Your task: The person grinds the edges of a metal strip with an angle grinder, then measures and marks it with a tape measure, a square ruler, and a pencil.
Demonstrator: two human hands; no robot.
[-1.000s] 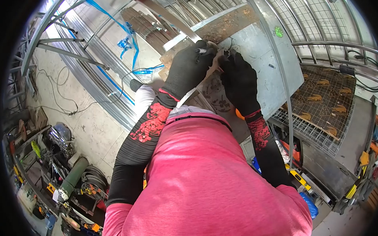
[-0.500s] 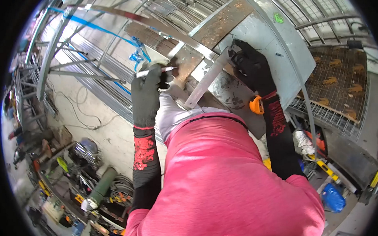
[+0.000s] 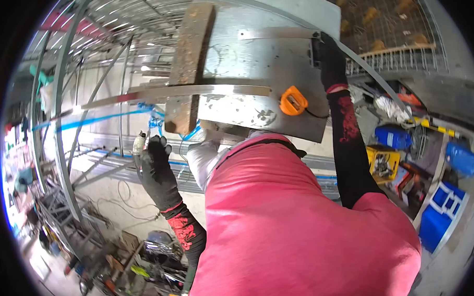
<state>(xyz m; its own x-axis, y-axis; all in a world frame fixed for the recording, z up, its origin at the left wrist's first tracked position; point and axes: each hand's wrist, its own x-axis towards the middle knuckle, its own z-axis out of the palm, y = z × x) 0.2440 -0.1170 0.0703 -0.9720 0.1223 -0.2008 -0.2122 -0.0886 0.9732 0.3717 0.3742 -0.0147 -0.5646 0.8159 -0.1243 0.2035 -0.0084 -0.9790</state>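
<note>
My right hand (image 3: 330,61), in a dark glove, is closed on one end of a try square, whose metal blade (image 3: 275,34) points left above the steel plate (image 3: 291,68). My left hand (image 3: 156,164), gloved too, is closed around a pale marker (image 3: 138,143) left of the plate. An orange tape measure (image 3: 293,100) lies near the plate's front edge. Across the rusty board (image 3: 191,50) runs a long flat metal strip (image 3: 214,90), its right end over the plate.
Metal frames (image 3: 68,101) stand at the left, with blue tape (image 3: 90,122) strung across. A wire grid (image 3: 390,56) is at the upper right. Blue containers (image 3: 393,137) and tools lie at the right, and more tools lie at the lower left.
The view has turned. My right hand has carried the square away from my body, to the plate's far right. My left hand has moved out left with the marker, away from the work surface.
</note>
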